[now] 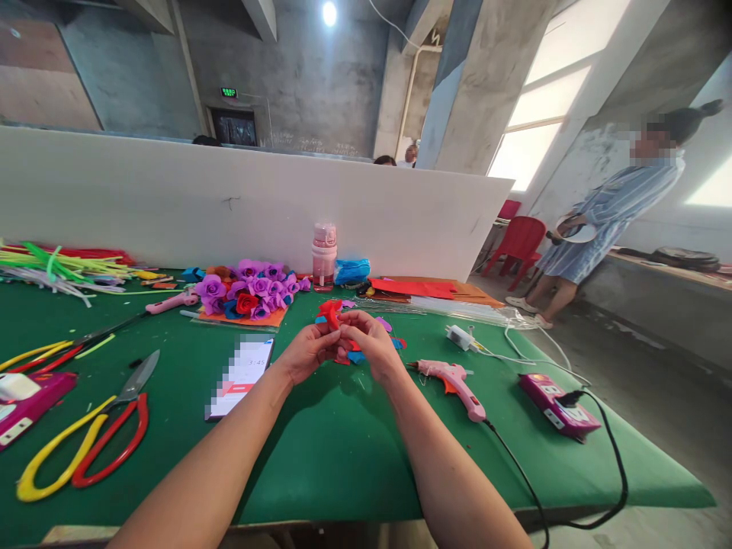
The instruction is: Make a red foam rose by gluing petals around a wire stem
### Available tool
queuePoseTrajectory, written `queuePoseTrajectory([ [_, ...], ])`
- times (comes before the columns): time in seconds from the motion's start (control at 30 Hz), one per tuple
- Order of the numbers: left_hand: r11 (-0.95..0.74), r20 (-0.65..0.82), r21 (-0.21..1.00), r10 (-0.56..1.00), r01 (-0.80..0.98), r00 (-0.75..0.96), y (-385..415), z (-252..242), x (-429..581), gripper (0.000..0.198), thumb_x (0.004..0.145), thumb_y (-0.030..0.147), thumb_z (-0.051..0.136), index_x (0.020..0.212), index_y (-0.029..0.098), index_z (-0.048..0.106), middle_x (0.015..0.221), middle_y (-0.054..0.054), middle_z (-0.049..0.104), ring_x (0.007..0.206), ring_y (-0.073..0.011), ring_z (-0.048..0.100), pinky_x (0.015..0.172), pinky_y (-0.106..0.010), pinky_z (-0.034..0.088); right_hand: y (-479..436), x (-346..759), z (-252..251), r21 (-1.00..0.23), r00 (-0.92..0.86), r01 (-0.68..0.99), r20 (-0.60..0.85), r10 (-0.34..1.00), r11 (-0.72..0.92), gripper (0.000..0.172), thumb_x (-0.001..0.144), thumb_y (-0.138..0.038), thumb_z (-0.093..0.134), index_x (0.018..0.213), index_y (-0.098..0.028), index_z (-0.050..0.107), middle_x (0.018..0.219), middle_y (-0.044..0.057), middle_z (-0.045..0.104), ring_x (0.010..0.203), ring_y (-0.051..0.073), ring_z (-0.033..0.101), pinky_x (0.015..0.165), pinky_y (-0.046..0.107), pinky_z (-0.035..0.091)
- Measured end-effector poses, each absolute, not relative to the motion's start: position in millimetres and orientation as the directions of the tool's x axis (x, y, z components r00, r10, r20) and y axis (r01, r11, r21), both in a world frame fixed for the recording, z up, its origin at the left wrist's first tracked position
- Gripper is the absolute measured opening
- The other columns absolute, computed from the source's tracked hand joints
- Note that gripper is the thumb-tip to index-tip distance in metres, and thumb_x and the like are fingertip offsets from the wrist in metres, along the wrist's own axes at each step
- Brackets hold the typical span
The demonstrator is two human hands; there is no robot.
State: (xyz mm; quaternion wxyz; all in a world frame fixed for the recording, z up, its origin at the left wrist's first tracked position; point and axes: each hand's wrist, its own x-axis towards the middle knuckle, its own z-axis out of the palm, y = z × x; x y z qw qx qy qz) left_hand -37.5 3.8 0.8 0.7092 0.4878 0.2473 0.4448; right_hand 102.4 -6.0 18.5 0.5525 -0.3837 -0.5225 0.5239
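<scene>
Over the middle of the green table, my left hand (313, 349) and my right hand (369, 339) meet around a small red paper flower (330, 311). Fingers of both hands are pinched at its base, and its red petals stick up above them. Beneath and behind the hands lie loose blue, red and purple petal pieces (355, 356), partly hidden. A pink glue gun (456, 381) rests on the table right of my right hand. Further left stands a cluster of finished purple, red and blue flowers (257, 288) on an orange sheet.
Large red-and-yellow scissors (108, 427) and a phone (241, 379) lie left of my arms. Power strips (557, 406) sit at both sides, with cords trailing right. A pink bottle (324, 258) stands before the white partition (229, 198). A person (618, 206) stands at right.
</scene>
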Motion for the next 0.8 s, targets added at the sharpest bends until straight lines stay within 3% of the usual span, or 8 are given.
queuePoseTrajectory([
  [0.2, 0.176, 0.021, 0.897, 0.898, -0.405, 0.439, 6, -2, -38, 0.027, 0.069, 0.032, 0.077, 0.083, 0.010, 0.068, 0.072, -0.006, 0.070, 0.057, -0.0126, 0.062, 0.061, -0.027, 0.050, 2, 104, 12, -0.963, 0.160, -0.129, 0.217, 0.963, 0.239, 0.030, 0.064, -0.042, 0.074, 0.063, -0.017, 0.058, 0.055, -0.004, 0.056, 0.048, 0.009, 0.047, 0.047, 0.022, 0.036],
  [0.47, 0.173, 0.021, 0.890, 0.909, -0.423, 0.416, 8, -1, -39, 0.026, 0.070, 0.030, 0.077, 0.083, 0.010, 0.068, 0.073, -0.007, 0.071, 0.058, -0.0132, 0.062, 0.061, -0.026, 0.049, 5, 105, 10, -0.948, 0.120, -0.073, 0.300, 0.946, 0.310, 0.026, 0.074, -0.042, 0.062, 0.078, -0.018, 0.071, 0.073, 0.002, 0.068, 0.067, 0.015, 0.061, 0.064, 0.027, 0.047],
  [0.67, 0.161, 0.047, 0.897, 0.891, -0.411, 0.451, 8, -6, -36, 0.026, 0.070, 0.031, 0.077, 0.084, 0.012, 0.069, 0.068, -0.004, 0.068, 0.056, -0.0127, 0.060, 0.059, -0.025, 0.047, 0, 96, 7, -0.971, -0.098, -0.189, 0.166, 0.981, 0.145, 0.030, 0.073, -0.048, 0.065, 0.081, -0.020, 0.064, 0.051, -0.005, 0.055, 0.036, 0.012, 0.049, 0.038, 0.026, 0.040],
  [0.8, 0.167, 0.054, 0.895, 0.880, -0.414, 0.472, 8, -9, -33, 0.024, 0.070, 0.032, 0.077, 0.082, 0.013, 0.069, 0.065, -0.003, 0.066, 0.057, -0.0139, 0.060, 0.060, -0.026, 0.044, 1, 95, 2, -0.977, -0.076, -0.168, 0.143, 0.987, 0.129, 0.028, 0.070, -0.045, 0.069, 0.079, -0.020, 0.062, 0.052, -0.005, 0.058, 0.033, 0.011, 0.048, 0.035, 0.025, 0.037],
])
